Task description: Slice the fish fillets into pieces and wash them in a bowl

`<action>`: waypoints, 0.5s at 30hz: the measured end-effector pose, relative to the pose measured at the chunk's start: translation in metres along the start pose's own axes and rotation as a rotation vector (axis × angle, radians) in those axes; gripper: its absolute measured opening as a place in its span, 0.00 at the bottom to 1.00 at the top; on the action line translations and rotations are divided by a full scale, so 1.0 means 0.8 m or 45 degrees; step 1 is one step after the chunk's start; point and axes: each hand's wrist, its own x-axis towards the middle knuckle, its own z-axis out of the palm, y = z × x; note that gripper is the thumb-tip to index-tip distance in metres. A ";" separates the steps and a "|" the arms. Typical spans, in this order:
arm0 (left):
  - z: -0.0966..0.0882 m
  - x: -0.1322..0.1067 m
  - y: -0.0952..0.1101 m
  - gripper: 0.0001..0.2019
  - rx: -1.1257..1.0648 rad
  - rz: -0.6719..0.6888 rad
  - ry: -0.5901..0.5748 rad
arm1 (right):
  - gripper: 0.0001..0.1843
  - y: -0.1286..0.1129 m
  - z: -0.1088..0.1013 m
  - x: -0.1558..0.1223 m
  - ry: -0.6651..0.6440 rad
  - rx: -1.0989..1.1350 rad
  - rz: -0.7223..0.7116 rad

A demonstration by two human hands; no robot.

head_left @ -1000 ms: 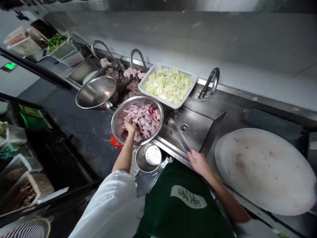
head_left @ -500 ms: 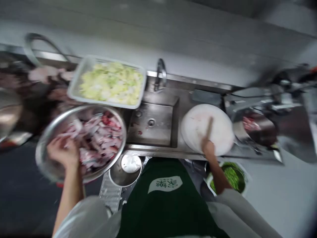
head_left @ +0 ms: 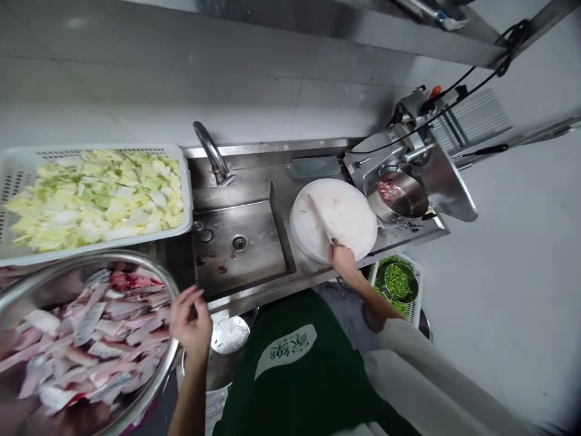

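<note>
My right hand (head_left: 344,260) is wrapped round the handle of a knife (head_left: 321,219). Its blade, seen nearly edge-on, points away from me over a round white cutting board (head_left: 299,212). Beside the right rim of a large metal bowl (head_left: 170,284), my left hand (head_left: 190,318) hangs with loosely bent fingers apart and nothing in them. Strips of raw fish (head_left: 113,327) fill much of that bowl.
A white plastic basket (head_left: 186,206) of chopped cabbage (head_left: 104,200) stands behind the bowl. The sink (head_left: 254,236) and faucet (head_left: 211,151) lie mid-counter. Right are a pot (head_left: 415,203) with raw meat, a slicer (head_left: 447,175) and, lower, chopped greens (head_left: 397,281).
My left hand has come out of the fish bowl to its right rim. The view has swung right. The knife now angles up and left over the board, still in my right hand.
</note>
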 end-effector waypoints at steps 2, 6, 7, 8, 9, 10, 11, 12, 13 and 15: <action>0.031 -0.024 -0.005 0.09 -0.056 0.026 -0.113 | 0.27 0.061 -0.008 0.008 0.050 -0.100 0.104; 0.104 -0.036 -0.015 0.11 -0.128 0.014 -0.360 | 0.31 0.127 0.001 0.026 0.045 -0.202 0.170; 0.124 -0.032 -0.015 0.11 -0.141 -0.007 -0.422 | 0.31 0.134 0.008 0.031 0.034 -0.212 0.161; 0.145 -0.025 -0.015 0.11 -0.151 -0.050 -0.486 | 0.31 0.138 0.016 0.036 0.031 -0.214 0.144; 0.165 -0.017 -0.014 0.11 -0.154 -0.126 -0.549 | 0.31 0.140 0.025 0.040 0.039 -0.211 0.121; 0.184 -0.009 -0.012 0.10 -0.151 -0.240 -0.620 | 0.31 0.143 0.034 0.043 0.065 -0.201 0.094; 0.202 0.000 -0.011 0.09 -0.142 -0.377 -0.688 | 0.30 0.148 0.042 0.046 0.106 -0.184 0.060; 0.219 0.008 -0.010 0.07 -0.121 -0.535 -0.741 | 0.30 0.154 0.051 0.048 0.158 -0.154 0.018; 0.235 0.015 -0.011 0.05 -0.100 -0.678 -0.779 | 0.29 0.164 0.058 0.050 0.212 -0.107 -0.037; 0.264 0.024 -0.012 0.05 -0.071 -0.818 -0.788 | 0.28 0.195 0.072 0.053 0.319 0.054 -0.137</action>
